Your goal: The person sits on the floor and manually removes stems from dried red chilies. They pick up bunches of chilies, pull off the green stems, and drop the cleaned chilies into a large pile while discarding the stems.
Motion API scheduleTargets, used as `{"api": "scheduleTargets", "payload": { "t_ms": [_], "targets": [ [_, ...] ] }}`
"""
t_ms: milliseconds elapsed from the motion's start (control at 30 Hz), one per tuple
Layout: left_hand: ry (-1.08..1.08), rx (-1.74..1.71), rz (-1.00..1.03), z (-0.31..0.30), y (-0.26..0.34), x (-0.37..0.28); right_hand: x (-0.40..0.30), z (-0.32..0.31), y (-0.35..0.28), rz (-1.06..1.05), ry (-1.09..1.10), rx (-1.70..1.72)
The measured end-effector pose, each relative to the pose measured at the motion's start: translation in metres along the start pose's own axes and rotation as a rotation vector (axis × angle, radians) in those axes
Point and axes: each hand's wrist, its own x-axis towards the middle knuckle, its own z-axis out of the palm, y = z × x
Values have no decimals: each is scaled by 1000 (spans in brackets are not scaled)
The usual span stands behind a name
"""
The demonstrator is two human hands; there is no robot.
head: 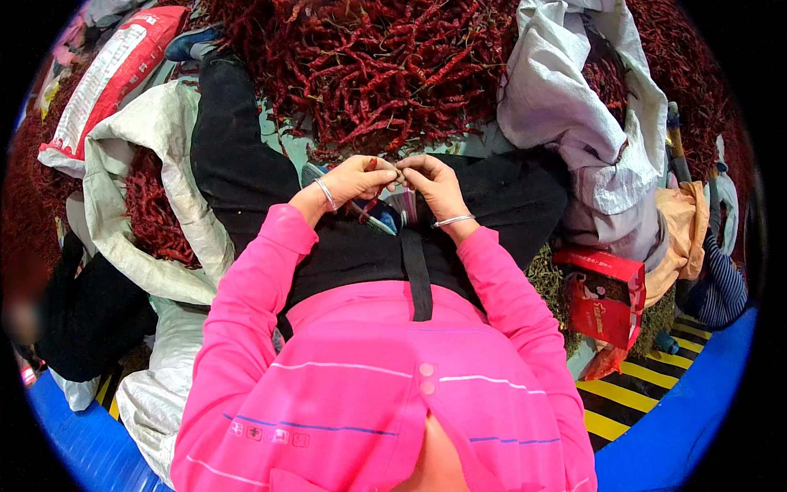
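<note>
My left hand (pixel 359 178), a bangle at its wrist, is closed around dried red chilies (pixel 370 200) that show between and below its fingers. My right hand (pixel 433 178), also with a bangle, meets it fingertip to fingertip; thumb and forefinger pinch something small, likely the stem end of a chili. Both hands are above my lap, over the black trousers. A large heap of dried red chilies (pixel 393 74) lies just beyond them. At the left stands an open white woven sack (pixel 101 203) with chilies inside.
Another white woven sack (pixel 553 92) stands at the right, rolled open over chilies. Below it are a red printed box (pixel 599 301) and a pile of stems (pixel 544 277). A red and white bag (pixel 114 80) lies upper left. Other people's legs (pixel 101 307) show at the left edge.
</note>
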Motion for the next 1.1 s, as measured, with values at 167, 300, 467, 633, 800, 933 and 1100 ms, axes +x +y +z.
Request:
{"api": "scheduleTargets", "payload": {
  "t_ms": [167, 300, 467, 633, 800, 933, 1100],
  "targets": [
    [-96, -153, 0, -5, -16, -1, -12, 6, -9, 4, -64, 33],
    [-17, -302, 29, 0, -15, -2, -19, 10, -5, 98, -103, 23],
    [102, -375, 70, -2, -30, 2, -22, 24, 11, 210, -167, -12],
    [266, -156, 110, -5, -26, -4, -23, 15, -6, 289, -154, -49],
    [591, 626, 415, -76, -9, -25, -12, -54, -124, -95, 125, -147],
    [475, 1278, 126, -107, -2, -29, 8, -157, -223, -350, 336, -12],
    [380, 1486, -78, -104, -23, 12, 12, -175, -237, -399, 435, 86]
  ]
}}
